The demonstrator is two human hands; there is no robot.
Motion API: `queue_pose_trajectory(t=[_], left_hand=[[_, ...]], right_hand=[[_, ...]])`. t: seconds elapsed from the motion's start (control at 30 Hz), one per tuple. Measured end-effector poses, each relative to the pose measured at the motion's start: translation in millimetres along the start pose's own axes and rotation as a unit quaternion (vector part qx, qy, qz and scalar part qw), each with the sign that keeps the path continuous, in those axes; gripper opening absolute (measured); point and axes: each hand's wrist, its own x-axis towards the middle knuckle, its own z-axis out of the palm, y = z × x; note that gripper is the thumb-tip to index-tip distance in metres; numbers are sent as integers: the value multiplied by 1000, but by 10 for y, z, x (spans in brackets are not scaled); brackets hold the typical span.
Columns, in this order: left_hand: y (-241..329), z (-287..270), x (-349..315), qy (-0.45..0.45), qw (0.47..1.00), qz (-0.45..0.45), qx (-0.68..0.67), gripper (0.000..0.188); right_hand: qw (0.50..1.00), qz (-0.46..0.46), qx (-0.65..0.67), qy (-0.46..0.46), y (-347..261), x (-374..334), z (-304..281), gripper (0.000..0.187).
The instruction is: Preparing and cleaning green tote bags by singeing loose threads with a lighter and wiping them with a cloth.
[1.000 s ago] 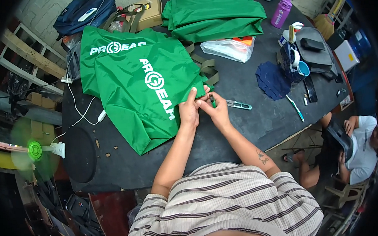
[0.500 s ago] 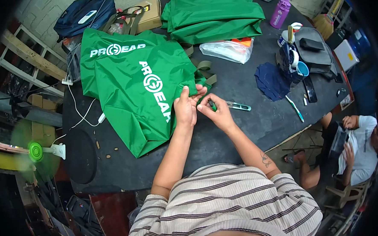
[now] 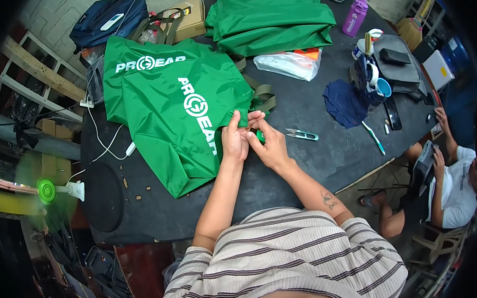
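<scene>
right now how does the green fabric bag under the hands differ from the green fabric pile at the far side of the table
The green fabric bag lies spread out flat, white lettering showing; the folded green fabric pile is stacked in layers with no lettering visible. The left hand and right hand both pinch the bag's edge; nothing touches the pile. The bag lies near the person, the pile farther off. Both are the same shiny green and rest on the dark table.

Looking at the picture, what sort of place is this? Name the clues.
Probably a small sewing workshop: a green fabric bag under both hands, a stack of folded green fabric and thread snips on a dark worktable.
</scene>
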Motion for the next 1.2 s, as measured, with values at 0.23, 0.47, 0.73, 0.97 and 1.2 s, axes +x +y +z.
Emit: queue_pose_trajectory(t=[0.23, 0.47, 0.73, 0.97, 1.2], left_hand=[[-42, -49, 13, -17, 1000, -13, 13, 44], [-43, -29, 8, -9, 1000, -10, 16, 43], [-82, -91, 59, -20, 1000, -11, 17, 43], [-126, -107, 97, -28, 999, -13, 19, 44], [-130, -132, 113, -38, 999, -15, 14, 44]], right_hand=[[1000, 21, -12, 11, 40, 2, 23, 21], [1000, 13, -13, 12, 14, 13, 2, 22], [999, 20, -48, -2, 24, 12, -4, 24], [999, 37, -31, 11, 101, 8, 7, 23], [999, 34, -27, 17, 113, 12, 21, 22]])
